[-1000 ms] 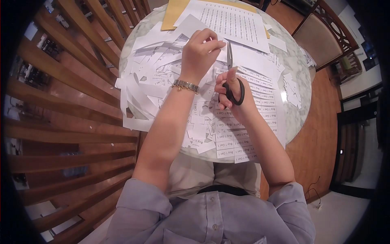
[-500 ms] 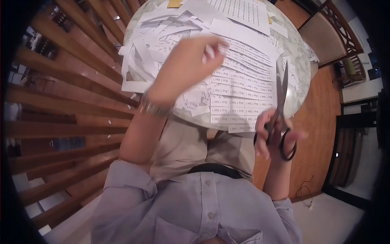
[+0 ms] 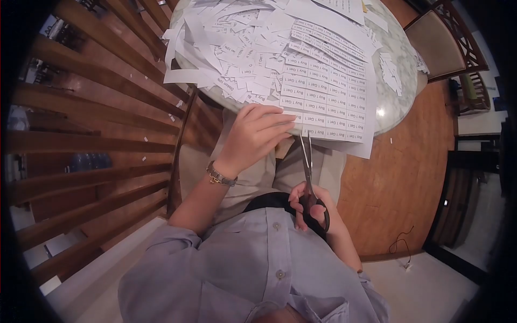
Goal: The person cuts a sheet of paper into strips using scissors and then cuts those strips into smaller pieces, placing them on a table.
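Several paper strips printed "Buy 1 Get 1" (image 3: pixel 336 105) lie over the near edge of a round marble table (image 3: pixel 401 107). My left hand (image 3: pixel 258 132) rests with its fingers stretched along the lower left corner of these strips; its thumb is hidden. In my right hand (image 3: pixel 312 207) are black-handled scissors (image 3: pixel 307 171), fingers in the loops. The blades point away from me and are slightly apart, their tips at the bottom edge of the lowest strip, just right of my left fingertips.
Many small cut slips (image 3: pixel 245 54) are heaped on the table's left part, beside long white offcuts (image 3: pixel 186 75). More slips (image 3: pixel 391 72) lie on the right. A chair (image 3: pixel 439 46) stands at the upper right, and wooden slats (image 3: pixel 91 137) run along the left.
My left hand has come down from above the sheets to their lower left corner. The scissors in my right hand have moved left to the paper's edge, and their blades are still apart.
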`<state>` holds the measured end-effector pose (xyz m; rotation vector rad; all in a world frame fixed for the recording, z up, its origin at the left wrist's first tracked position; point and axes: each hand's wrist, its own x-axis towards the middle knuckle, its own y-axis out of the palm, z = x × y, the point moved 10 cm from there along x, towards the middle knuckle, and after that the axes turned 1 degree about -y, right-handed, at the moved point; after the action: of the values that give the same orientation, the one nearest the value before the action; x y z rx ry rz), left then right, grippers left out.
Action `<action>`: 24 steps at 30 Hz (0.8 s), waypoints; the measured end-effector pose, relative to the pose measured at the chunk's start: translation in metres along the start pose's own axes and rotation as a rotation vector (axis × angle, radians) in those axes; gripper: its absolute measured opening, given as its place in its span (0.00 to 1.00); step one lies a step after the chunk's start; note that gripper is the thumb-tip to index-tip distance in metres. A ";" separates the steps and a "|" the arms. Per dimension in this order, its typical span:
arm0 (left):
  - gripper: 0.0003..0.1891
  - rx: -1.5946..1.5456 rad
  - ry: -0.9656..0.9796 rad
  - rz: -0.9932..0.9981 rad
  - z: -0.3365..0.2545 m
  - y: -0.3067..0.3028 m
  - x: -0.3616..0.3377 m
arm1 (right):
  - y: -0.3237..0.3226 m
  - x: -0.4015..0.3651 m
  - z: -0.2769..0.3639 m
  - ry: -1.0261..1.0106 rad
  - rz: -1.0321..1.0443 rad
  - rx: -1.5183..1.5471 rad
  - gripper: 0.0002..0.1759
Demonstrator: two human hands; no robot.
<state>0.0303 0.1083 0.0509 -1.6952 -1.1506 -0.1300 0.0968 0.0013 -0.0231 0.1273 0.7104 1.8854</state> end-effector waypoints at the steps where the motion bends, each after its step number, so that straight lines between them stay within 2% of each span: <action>1: 0.09 -0.007 0.008 -0.038 0.000 -0.002 -0.001 | 0.001 0.001 0.000 -0.002 -0.001 0.000 0.31; 10: 0.06 -0.058 0.080 -0.128 -0.016 -0.012 -0.004 | 0.004 0.009 0.002 -0.034 0.008 0.007 0.32; 13: 0.06 -0.082 0.106 -0.149 -0.019 -0.013 -0.005 | -0.001 0.013 0.008 -0.072 -0.056 0.018 0.33; 16: 0.09 -0.108 0.106 -0.136 -0.020 -0.014 -0.004 | -0.006 0.018 0.010 -0.080 -0.069 -0.008 0.34; 24: 0.07 -0.153 0.106 -0.162 -0.020 -0.012 -0.003 | -0.005 0.025 0.013 -0.104 -0.045 -0.020 0.32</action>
<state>0.0277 0.0907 0.0663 -1.7051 -1.2227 -0.4134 0.0956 0.0302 -0.0210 0.1938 0.6182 1.8284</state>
